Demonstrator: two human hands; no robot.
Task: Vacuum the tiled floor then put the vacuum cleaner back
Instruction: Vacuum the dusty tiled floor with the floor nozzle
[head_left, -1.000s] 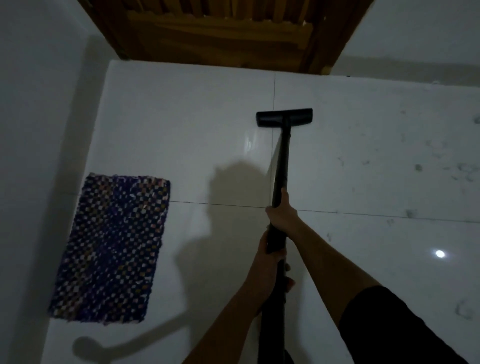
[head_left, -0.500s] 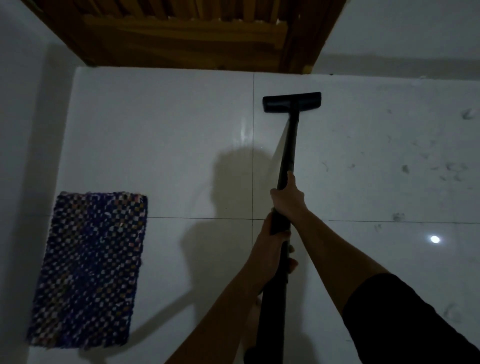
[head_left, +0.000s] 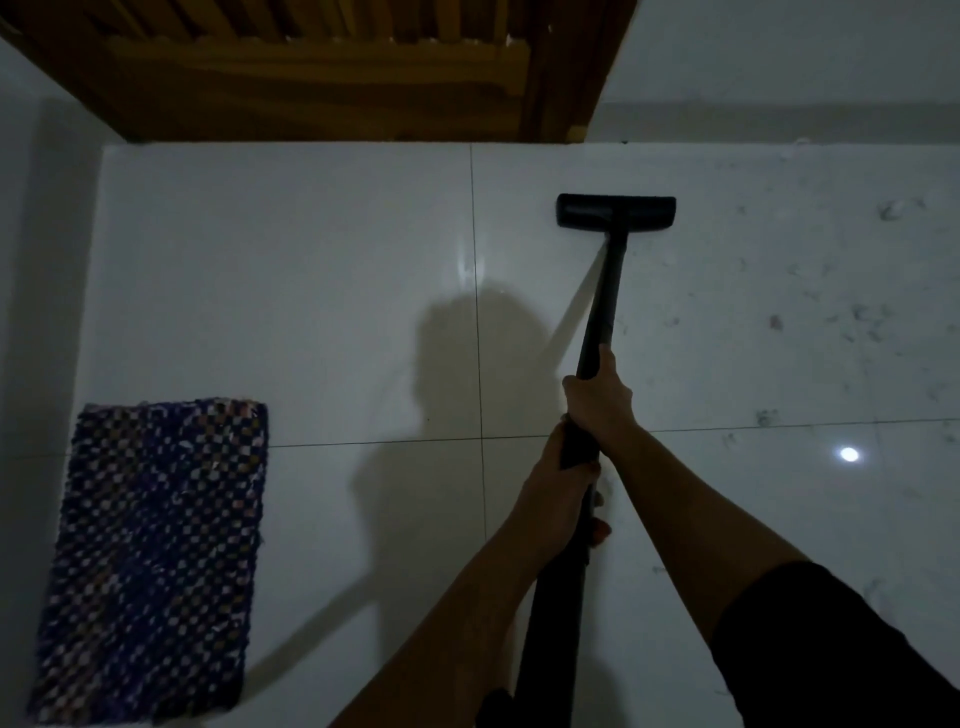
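A black vacuum wand (head_left: 602, 306) runs from the bottom of the view up to its flat floor head (head_left: 615, 211), which rests on the white tiled floor (head_left: 311, 291) near the far wall. My right hand (head_left: 597, 402) grips the wand higher up. Just below it, my left hand (head_left: 563, 499) is closed around the wand's thicker lower part. The vacuum's body is out of view.
A blue woven mat (head_left: 156, 561) lies on the floor at the left. A wooden door (head_left: 322, 67) closes the far side. Dust and hair specks (head_left: 857, 322) dot the tiles at the right. White walls border the left and far right.
The floor head has slid to the right and farther from me, toward the far wall. Both hands kept their grip on the wand.
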